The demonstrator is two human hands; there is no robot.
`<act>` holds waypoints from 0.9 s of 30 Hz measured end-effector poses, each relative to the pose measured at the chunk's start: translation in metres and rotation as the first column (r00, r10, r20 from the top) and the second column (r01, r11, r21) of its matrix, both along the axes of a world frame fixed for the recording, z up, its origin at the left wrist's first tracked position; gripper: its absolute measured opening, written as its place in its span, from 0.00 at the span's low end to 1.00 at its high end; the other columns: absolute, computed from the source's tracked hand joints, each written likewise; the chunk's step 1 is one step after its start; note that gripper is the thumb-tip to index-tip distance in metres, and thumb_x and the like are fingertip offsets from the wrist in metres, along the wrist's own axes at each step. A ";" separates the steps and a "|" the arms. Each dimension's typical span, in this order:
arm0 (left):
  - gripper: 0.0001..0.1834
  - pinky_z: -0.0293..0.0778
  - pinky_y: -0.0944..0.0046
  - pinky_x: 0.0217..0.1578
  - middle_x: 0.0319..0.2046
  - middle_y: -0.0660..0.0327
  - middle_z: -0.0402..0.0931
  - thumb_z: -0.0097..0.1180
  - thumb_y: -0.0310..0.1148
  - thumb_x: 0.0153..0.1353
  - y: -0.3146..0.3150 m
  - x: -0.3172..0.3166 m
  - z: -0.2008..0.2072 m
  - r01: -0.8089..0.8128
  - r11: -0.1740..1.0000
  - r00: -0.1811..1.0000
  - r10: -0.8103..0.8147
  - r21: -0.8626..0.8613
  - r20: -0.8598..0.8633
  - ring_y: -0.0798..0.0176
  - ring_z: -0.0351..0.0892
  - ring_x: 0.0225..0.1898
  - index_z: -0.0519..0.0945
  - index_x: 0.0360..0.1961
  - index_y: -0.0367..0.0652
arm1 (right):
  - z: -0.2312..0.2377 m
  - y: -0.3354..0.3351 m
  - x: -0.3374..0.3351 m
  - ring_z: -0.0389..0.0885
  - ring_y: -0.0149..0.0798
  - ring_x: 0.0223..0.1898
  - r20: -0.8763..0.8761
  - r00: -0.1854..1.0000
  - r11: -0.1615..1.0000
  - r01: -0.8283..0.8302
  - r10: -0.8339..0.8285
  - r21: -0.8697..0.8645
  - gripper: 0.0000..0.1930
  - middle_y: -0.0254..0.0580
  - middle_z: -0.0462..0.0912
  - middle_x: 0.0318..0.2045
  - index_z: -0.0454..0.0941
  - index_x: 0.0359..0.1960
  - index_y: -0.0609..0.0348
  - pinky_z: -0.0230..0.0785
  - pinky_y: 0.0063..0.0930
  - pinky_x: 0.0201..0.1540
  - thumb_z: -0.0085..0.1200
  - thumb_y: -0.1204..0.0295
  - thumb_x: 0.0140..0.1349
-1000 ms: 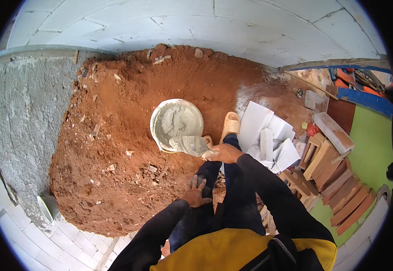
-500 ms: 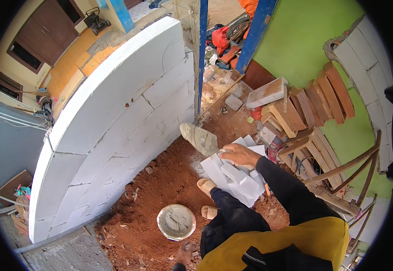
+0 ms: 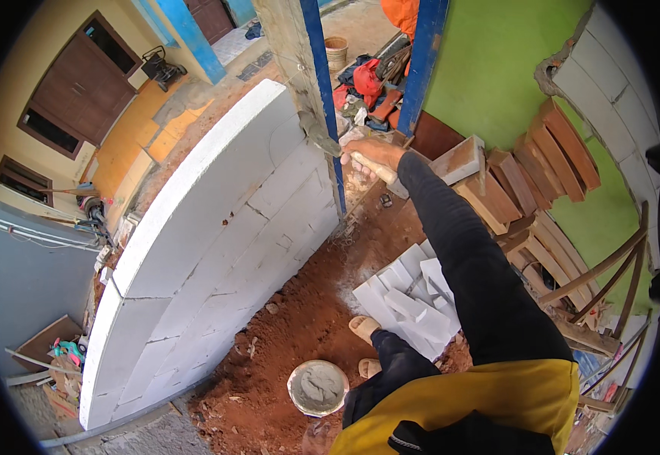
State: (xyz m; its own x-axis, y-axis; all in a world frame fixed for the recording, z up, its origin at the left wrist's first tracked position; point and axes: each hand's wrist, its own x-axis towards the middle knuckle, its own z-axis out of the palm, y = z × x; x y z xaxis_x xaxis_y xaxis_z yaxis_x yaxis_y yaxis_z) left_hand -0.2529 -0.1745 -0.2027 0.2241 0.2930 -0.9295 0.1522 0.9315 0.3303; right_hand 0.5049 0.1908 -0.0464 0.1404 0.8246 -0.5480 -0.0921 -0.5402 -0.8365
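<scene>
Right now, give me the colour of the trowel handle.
The trowel handle is pale tan; the head view shows it best.

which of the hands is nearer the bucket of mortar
Left: the left hand is close beside the bucket, at the picture's lower edge; the right hand is farther off near the white wall, holding a trowel.

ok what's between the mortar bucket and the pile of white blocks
In the head view, two sandalled feet and reddish soil lie between the mortar bucket and the white blocks.
</scene>
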 end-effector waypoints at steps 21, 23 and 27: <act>0.22 0.80 0.56 0.56 0.53 0.48 0.78 0.55 0.40 0.74 0.028 0.025 0.024 0.078 0.996 0.980 -0.068 0.050 -0.185 0.54 0.81 0.51 0.74 0.59 0.32 | -0.023 0.023 0.026 0.63 0.24 0.12 -0.350 0.936 0.993 0.018 0.024 0.117 0.26 0.28 0.71 0.19 0.84 0.53 0.58 0.58 0.21 0.14 0.48 0.47 0.78; 0.23 0.80 0.56 0.56 0.53 0.48 0.78 0.55 0.40 0.74 0.031 0.023 0.025 0.076 0.995 0.978 -0.062 0.063 -0.197 0.54 0.81 0.52 0.73 0.60 0.32 | -0.015 0.026 0.028 0.65 0.25 0.14 -0.231 0.972 0.992 -0.005 0.034 0.124 0.26 0.28 0.72 0.21 0.85 0.51 0.57 0.58 0.23 0.15 0.49 0.46 0.76; 0.23 0.80 0.56 0.56 0.54 0.48 0.78 0.56 0.40 0.74 0.033 0.016 0.027 0.063 0.994 0.977 -0.043 0.091 -0.209 0.54 0.81 0.52 0.73 0.60 0.31 | 0.011 0.028 0.035 0.70 0.27 0.17 -0.008 0.998 0.989 -0.055 0.057 0.140 0.27 0.29 0.73 0.23 0.86 0.50 0.56 0.60 0.26 0.17 0.52 0.44 0.73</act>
